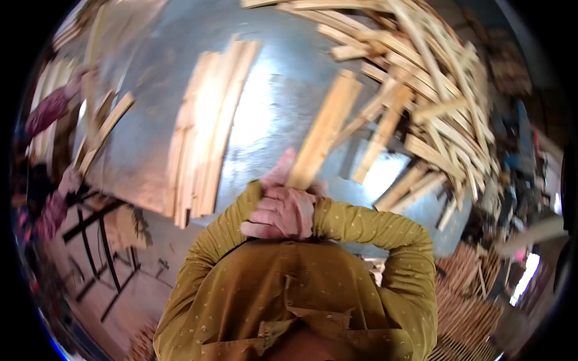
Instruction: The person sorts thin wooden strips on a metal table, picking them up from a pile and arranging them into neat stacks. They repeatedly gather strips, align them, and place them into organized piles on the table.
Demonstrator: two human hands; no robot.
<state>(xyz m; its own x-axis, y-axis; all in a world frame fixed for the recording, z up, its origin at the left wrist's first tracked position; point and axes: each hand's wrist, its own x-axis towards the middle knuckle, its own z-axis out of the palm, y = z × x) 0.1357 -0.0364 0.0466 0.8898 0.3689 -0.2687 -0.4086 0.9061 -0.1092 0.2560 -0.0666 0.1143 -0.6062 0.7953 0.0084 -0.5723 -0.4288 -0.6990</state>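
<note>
Both hands clamped on slat (323, 129) at frame centre: right hand (283, 213) in front, left hand (280, 174) behind, above the bench (289, 90).

A long, flat, pale wooden slat (323, 129) with a straight grain runs diagonally from the middle of the view up and to the right, over a shiny grey metal tabletop. Its lower end is buried in a clasp of two hands, so that end cannot be seen; its upper, squared-off end rises free and is tilted away from the person. The slat looks clean, unpainted and light yellow-tan, and is slightly blurred.
</note>
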